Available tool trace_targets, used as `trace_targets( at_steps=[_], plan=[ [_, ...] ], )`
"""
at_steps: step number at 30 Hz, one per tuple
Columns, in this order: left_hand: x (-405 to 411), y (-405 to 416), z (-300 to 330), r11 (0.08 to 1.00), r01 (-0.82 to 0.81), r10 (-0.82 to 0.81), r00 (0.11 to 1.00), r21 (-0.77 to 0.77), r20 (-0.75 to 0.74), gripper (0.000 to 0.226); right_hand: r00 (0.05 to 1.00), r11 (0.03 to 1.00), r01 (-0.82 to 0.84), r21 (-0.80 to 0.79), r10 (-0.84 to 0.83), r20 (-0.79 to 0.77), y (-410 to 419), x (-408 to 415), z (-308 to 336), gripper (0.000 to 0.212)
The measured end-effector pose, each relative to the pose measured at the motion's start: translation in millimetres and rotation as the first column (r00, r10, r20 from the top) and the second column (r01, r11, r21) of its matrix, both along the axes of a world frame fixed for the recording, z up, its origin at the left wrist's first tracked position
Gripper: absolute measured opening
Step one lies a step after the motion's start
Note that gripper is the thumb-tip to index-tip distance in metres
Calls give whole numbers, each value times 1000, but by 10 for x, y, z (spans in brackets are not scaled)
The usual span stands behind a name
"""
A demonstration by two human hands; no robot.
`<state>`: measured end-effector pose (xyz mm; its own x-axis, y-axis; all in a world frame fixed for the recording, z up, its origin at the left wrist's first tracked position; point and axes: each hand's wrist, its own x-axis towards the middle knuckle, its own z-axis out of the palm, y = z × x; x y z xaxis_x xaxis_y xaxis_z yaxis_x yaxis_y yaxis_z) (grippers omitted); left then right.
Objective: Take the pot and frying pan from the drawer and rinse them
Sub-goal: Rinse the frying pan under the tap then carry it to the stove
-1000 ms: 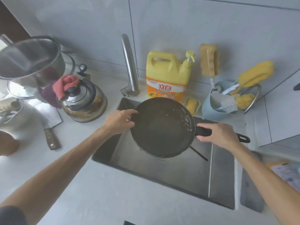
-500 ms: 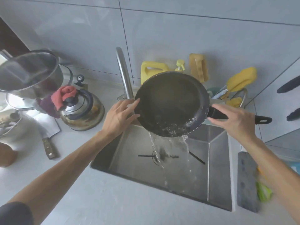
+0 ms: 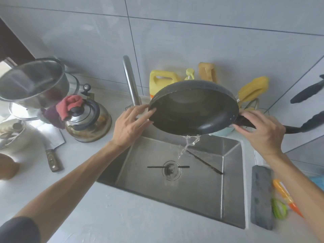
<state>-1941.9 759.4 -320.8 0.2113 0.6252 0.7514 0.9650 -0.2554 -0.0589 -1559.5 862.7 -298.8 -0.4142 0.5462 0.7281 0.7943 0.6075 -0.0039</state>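
Grey tiles back a steel sink [image 3: 231,186] at frame centre. Above it the frying pan [image 3: 192,109] tilts, spilling water; the right hand [image 3: 263,130] curls round its handle, the left hand [image 3: 130,125] touches the rim with straight fingers. At upper left stands the pot [image 3: 33,85].

I have one view only, from the head camera, looking forward and steeply down over the counter from close range. The sink [image 3: 175,181] fills the lower centre of the frame, the tiled wall [image 3: 175,41] the top. Both forearms enter from the lower corners. Wide-angle bending curves the edges.
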Motion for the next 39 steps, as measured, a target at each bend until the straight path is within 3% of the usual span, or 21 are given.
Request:
trace_targets(
  at_steps=[5, 7, 10, 13, 17, 21, 24, 26, 30, 34, 39],
  plan=[
    [100, 2, 201, 999, 14, -15, 1000, -35, -28, 38, 999, 999, -47, -21, 47, -26, -42, 138, 108, 28],
    [150, -3, 291, 990, 23, -23, 1000, -138, -1, 35, 999, 997, -47, -54, 46, -22, -70, 200, 172, 30],
    [203, -3, 457, 940, 45, -14, 995, -338, 94, 39, 1000, 968, -6, -251, 5, -6, -162, 253, 336, 38],
    [268, 33, 613, 842, 108, 27, 970, -528, 242, 47, 992, 851, 125, -511, -97, 81, -312, 301, 535, 41],
    [329, 92, 754, 715, 246, 58, 912, -654, 406, 45, 978, 666, 203, -718, -110, 175, -664, 350, 756, 38],
    [413, 142, 938, 565, 481, -78, 840, -671, 537, 41, 965, 557, 242, -795, -222, 138, -1119, 513, 955, 33],
    [584, 178, 1087, 469, 599, -182, 785, -649, 592, 62, 942, 513, 295, -806, -296, 157, -1400, 699, 1205, 34],
    [774, 227, 1149, 398, 686, -240, 719, -609, 652, 68, 920, 490, 328, -808, -359, 156, -1606, 874, 1371, 34],
    [1397, 283, 1381, 250, 831, -295, 554, -496, 779, 56, 863, 460, 376, -804, -490, 124, -2207, 1323, 1705, 38],
    [2226, 87, 1756, 102, 902, -390, 424, -419, 818, 45, 761, 425, 467, -776, -639, 108, -3019, 1813, 2055, 31],
    [3455, -392, 2099, -77, 867, -581, 362, -492, 729, 72, 590, 303, 596, -743, -793, 150, -4320, 2408, 2400, 30]
  ],
)
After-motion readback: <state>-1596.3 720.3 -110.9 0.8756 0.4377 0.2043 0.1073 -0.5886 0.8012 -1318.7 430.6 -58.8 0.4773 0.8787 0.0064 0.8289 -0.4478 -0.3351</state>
